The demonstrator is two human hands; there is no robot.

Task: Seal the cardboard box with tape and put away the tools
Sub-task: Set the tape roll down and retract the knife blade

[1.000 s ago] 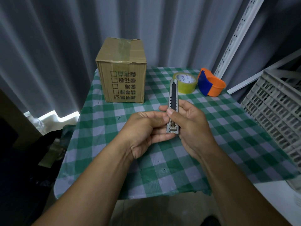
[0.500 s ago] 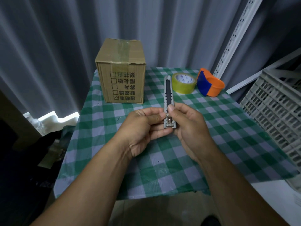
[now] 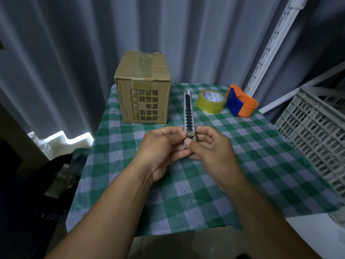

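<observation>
Metal utility knife (image 3: 189, 113) upright above checked tablecloth (image 3: 261, 146), left hand (image 3: 164, 146) curled around its base, right hand (image 3: 211, 146) pinching the lower end, thumb below slider, taped cardboard box (image 3: 143, 86) behind

The near half of the green-and-white checked tablecloth (image 3: 214, 193) was left bare, and open passage was offered there from the front edge. The middle was taken up by the left hand (image 3: 160, 146) and the right hand (image 3: 211, 148), closed together on an upright grey metal utility knife (image 3: 189, 116). The far left was blocked by a taped brown cardboard box (image 3: 143, 90). The far right was occupied by a yellowish roll of clear tape (image 3: 211, 101) and, just beside it, an orange-and-blue plastic tape dispenser (image 3: 241, 103). The right edge was bounded by a grey slatted plastic crate (image 3: 315, 131).
</observation>
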